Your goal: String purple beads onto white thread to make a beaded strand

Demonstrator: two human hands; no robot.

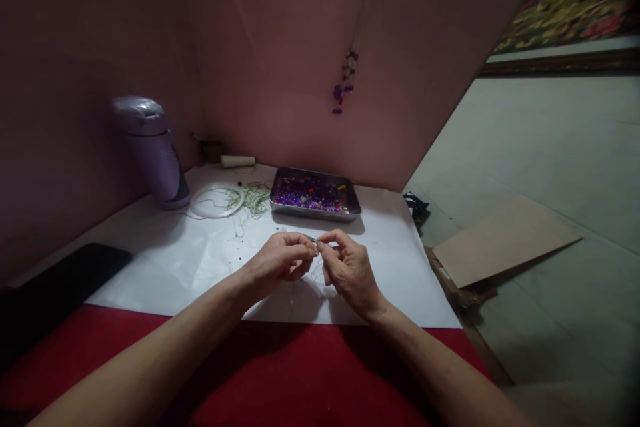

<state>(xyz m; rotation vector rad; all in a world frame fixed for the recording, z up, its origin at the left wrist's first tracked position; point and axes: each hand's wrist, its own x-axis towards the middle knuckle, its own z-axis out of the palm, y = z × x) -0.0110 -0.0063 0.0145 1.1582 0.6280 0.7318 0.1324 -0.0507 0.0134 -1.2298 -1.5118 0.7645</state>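
white sheet (400, 280) over red cloth (300, 380) | purple flask (159, 163) standing back left | metal tray (315, 215) of mostly purple beads (303, 199), sheet's far side | left hand (283, 258) and right hand (349, 267) together above the sheet, fingertips meeting | thin thread (315, 272) looping below them | tiny piece (311, 238) pinched between both hands' fingertips, too small to identify

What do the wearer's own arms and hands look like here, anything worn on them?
Both the left hand and right hand are ungloved, and the left forearm and right forearm show no sleeves. I see no watch, bracelet or ring. The fingernails are too small to tell whether they're painted.
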